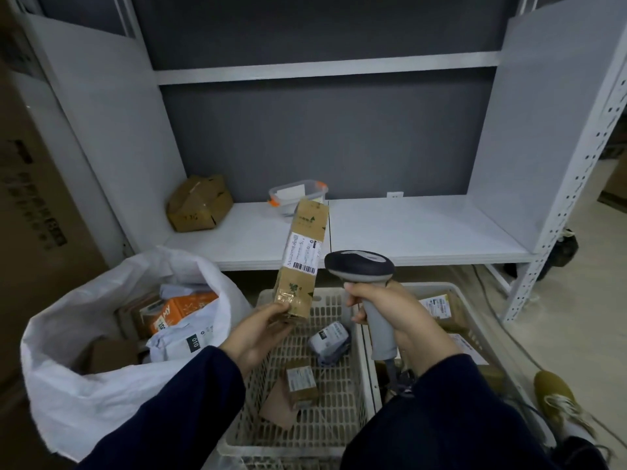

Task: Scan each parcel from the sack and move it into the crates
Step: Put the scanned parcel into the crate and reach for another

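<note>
Left hand (261, 330) tight around the tilted parcel (303, 252), low down; right hand (390, 313) tight around the scanner (359, 266).

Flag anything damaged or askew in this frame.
The cardboard box on the shelf, back left, looks crushed: its top bulges, flaps sit uneven, and it rests askew. In the left crate a small labelled parcel leans tilted on a brown packet. Nothing spilled.
</note>
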